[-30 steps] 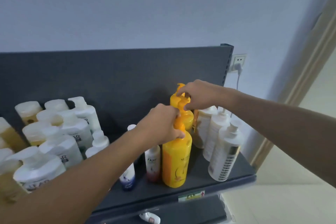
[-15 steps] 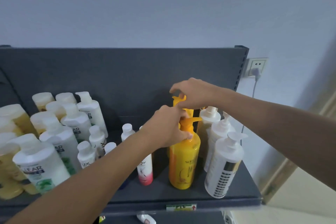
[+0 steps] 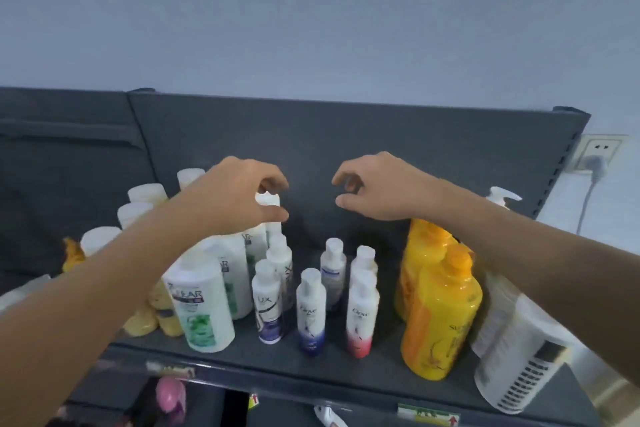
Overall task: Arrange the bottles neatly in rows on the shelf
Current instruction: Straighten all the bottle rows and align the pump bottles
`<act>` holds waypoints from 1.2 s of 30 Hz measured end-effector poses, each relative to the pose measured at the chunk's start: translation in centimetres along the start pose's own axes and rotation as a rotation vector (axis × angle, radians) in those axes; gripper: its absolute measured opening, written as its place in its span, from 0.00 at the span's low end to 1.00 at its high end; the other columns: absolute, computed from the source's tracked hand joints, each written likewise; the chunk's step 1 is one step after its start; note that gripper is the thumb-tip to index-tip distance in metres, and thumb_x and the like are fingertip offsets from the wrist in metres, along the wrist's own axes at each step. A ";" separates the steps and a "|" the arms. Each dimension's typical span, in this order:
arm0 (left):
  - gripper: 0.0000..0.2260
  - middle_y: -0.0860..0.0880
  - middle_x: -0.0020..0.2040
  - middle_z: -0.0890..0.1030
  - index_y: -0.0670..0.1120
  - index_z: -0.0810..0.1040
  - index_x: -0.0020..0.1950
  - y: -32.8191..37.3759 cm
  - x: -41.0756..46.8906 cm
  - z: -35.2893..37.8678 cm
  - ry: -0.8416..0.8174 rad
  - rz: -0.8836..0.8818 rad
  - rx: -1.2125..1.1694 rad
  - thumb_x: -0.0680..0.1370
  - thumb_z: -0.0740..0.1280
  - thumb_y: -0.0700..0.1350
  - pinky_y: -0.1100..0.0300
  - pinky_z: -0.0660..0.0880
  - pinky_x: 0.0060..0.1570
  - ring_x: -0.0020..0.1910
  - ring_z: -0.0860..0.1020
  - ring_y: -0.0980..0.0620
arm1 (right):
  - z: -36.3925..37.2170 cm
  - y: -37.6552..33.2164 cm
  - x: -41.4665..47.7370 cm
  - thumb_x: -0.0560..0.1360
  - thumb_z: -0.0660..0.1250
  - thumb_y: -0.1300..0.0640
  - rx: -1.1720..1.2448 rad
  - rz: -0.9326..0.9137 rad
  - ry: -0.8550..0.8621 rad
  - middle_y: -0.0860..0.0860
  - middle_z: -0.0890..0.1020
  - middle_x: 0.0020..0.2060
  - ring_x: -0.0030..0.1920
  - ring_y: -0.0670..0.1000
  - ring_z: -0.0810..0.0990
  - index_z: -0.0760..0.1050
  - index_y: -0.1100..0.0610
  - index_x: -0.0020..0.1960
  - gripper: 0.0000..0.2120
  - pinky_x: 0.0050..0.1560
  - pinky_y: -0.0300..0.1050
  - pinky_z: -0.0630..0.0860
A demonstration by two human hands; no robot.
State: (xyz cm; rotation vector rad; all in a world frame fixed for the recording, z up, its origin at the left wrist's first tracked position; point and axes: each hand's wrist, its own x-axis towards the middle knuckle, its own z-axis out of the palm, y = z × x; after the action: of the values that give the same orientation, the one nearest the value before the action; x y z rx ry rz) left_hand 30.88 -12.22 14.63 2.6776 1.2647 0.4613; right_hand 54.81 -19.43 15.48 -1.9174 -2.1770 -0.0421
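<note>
Both hands hover above the dark shelf (image 3: 346, 369) at mid-frame, well apart from each other. The left hand (image 3: 239, 198) has its fingers (image 3: 277, 184) curled round the white pump top (image 3: 268, 199) of a tall bottle at the back of the left-centre cluster, thumb below and forefinger above it. The right hand (image 3: 377, 185) holds nothing, its fingers half curled and apart in the air over the gap right of centre. Below, small white bottles (image 3: 311, 312) stand in loose rows at centre; large white Clear bottles (image 3: 201, 308) crowd the left; two yellow pump bottles (image 3: 440, 319) stand one behind the other at right, beside white pump bottles (image 3: 519, 357) at the lower right edge
</note>
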 end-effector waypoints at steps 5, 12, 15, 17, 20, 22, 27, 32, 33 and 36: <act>0.17 0.60 0.53 0.83 0.57 0.81 0.60 -10.9 -1.8 -3.9 -0.087 -0.013 0.042 0.73 0.75 0.59 0.61 0.77 0.55 0.52 0.80 0.61 | 1.6 -8.6 4.7 0.77 0.67 0.43 0.050 -0.020 -0.040 0.41 0.82 0.50 0.50 0.44 0.79 0.78 0.45 0.62 0.15 0.55 0.46 0.78; 0.17 0.58 0.53 0.83 0.55 0.82 0.61 -22.3 -3.7 -6.0 -0.181 0.103 0.087 0.75 0.73 0.59 0.59 0.80 0.53 0.53 0.81 0.59 | 4.9 -21.1 11.0 0.77 0.68 0.44 0.122 -0.045 -0.033 0.39 0.82 0.48 0.50 0.41 0.79 0.78 0.44 0.61 0.14 0.51 0.42 0.77; 0.18 0.57 0.55 0.83 0.55 0.81 0.62 -25.0 -4.0 -5.9 -0.221 0.134 0.090 0.75 0.73 0.60 0.58 0.79 0.54 0.53 0.80 0.58 | 6.5 -24.0 12.3 0.76 0.68 0.43 0.070 -0.045 -0.057 0.40 0.82 0.49 0.49 0.43 0.79 0.78 0.44 0.61 0.14 0.51 0.47 0.79; 0.20 0.57 0.57 0.82 0.56 0.80 0.64 -26.2 -4.1 -5.5 -0.245 0.154 0.096 0.75 0.72 0.61 0.56 0.79 0.57 0.55 0.80 0.57 | 7.5 -25.1 13.2 0.75 0.68 0.41 0.032 -0.024 -0.100 0.41 0.82 0.49 0.48 0.42 0.78 0.78 0.44 0.61 0.15 0.51 0.49 0.80; 0.23 0.58 0.57 0.80 0.58 0.79 0.65 -27.3 -4.3 -4.5 -0.300 0.196 0.073 0.73 0.74 0.63 0.56 0.78 0.56 0.56 0.79 0.57 | 8.9 -26.3 13.8 0.74 0.70 0.40 -0.003 0.018 -0.180 0.43 0.82 0.50 0.47 0.42 0.79 0.77 0.46 0.63 0.20 0.51 0.49 0.81; 0.23 0.59 0.57 0.80 0.59 0.79 0.65 -27.8 -4.4 -4.0 -0.346 0.215 0.043 0.71 0.75 0.61 0.56 0.78 0.56 0.56 0.78 0.57 | 9.9 -26.7 14.0 0.73 0.72 0.40 -0.030 0.029 -0.243 0.45 0.82 0.52 0.50 0.46 0.80 0.76 0.49 0.67 0.25 0.51 0.49 0.80; 0.32 0.57 0.63 0.78 0.61 0.74 0.69 -28.8 -5.2 -2.6 -0.369 0.229 0.088 0.67 0.79 0.59 0.53 0.77 0.56 0.61 0.76 0.51 | 12.1 -27.1 14.3 0.71 0.74 0.41 -0.045 0.082 -0.289 0.48 0.82 0.50 0.51 0.49 0.79 0.77 0.50 0.65 0.26 0.51 0.50 0.79; 0.32 0.54 0.63 0.78 0.62 0.74 0.70 -28.8 -5.0 -2.4 -0.336 0.237 0.099 0.67 0.79 0.61 0.52 0.78 0.55 0.61 0.76 0.50 | 13.3 -27.2 14.1 0.72 0.73 0.40 -0.068 0.084 -0.297 0.45 0.80 0.45 0.49 0.48 0.76 0.76 0.51 0.67 0.27 0.47 0.46 0.74; 0.32 0.54 0.62 0.78 0.62 0.75 0.70 -28.8 -5.0 -2.5 -0.336 0.236 0.102 0.67 0.79 0.62 0.51 0.79 0.55 0.61 0.76 0.49 | 13.2 -27.1 14.2 0.73 0.72 0.40 -0.094 0.077 -0.307 0.44 0.77 0.41 0.47 0.48 0.74 0.76 0.51 0.68 0.27 0.45 0.45 0.71; 0.32 0.54 0.62 0.79 0.61 0.75 0.69 -28.8 -4.9 -2.5 -0.337 0.246 0.117 0.67 0.78 0.62 0.51 0.79 0.54 0.60 0.77 0.50 | 13.0 -26.8 14.1 0.76 0.70 0.40 -0.141 0.077 -0.347 0.42 0.67 0.38 0.48 0.46 0.68 0.69 0.49 0.75 0.31 0.46 0.42 0.65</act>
State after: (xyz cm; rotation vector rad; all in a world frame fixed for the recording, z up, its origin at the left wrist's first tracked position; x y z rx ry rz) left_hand 6.14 2.22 8.55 2.8622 0.9003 -0.0437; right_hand 24.88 -7.09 9.27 -2.2283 -2.3655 0.1666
